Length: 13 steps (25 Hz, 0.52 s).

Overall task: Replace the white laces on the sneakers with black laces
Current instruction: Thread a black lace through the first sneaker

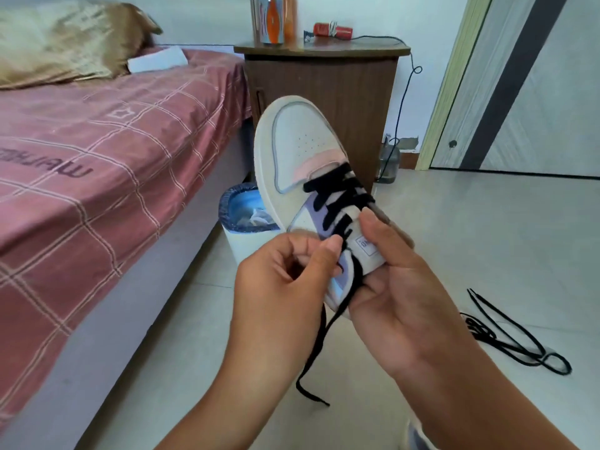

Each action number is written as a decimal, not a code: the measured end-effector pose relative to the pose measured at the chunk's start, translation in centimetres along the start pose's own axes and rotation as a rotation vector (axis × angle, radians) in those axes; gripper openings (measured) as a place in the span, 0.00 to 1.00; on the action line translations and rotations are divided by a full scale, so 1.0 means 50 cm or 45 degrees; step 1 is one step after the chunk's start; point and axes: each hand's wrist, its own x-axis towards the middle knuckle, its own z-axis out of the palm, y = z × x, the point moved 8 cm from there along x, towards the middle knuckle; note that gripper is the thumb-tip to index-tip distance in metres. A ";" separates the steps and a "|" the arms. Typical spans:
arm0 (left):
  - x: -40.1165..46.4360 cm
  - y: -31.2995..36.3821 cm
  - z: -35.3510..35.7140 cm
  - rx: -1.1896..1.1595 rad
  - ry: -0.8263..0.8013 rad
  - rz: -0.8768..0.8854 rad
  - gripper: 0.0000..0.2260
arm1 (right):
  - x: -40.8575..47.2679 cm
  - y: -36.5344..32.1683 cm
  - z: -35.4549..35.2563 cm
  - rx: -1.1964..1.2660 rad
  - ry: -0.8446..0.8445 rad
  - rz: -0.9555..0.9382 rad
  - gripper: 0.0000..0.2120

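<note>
Pink-checked bed (pixel 97 157) aside, the sneaker (pixel 302 157) is held toe-up by the right hand (pixel 399 287) curled round its tongue, the left hand (pixel 285 280) pinching the black lace (pixel 337 203) at a top eyelet, seemingly the last threading, needing a firm pull.

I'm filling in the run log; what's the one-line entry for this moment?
stage: lacing sneaker | left hand: pinches black lace | right hand: holds sneaker at tongue | floor: spare black lace
</note>
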 end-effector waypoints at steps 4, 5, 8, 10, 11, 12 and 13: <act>-0.007 0.020 -0.001 -0.052 0.043 0.057 0.11 | -0.018 -0.013 0.013 0.028 0.000 -0.017 0.07; -0.009 0.023 0.000 -0.081 0.060 0.062 0.10 | -0.019 -0.014 0.012 0.031 0.009 -0.021 0.06; -0.010 0.021 0.002 -0.170 0.094 0.053 0.09 | -0.023 -0.015 0.009 0.011 0.040 -0.025 0.06; -0.008 0.019 0.001 -0.198 0.100 0.047 0.08 | -0.025 -0.013 0.012 0.000 0.039 -0.023 0.08; -0.007 0.019 -0.002 -0.203 0.111 0.047 0.08 | -0.026 -0.013 0.014 0.001 0.031 -0.027 0.10; -0.007 0.019 -0.004 -0.207 0.127 0.050 0.08 | -0.027 -0.012 0.017 0.003 0.019 -0.030 0.13; -0.007 0.018 -0.008 -0.220 0.148 0.049 0.08 | -0.028 -0.011 0.021 0.001 0.006 -0.025 0.15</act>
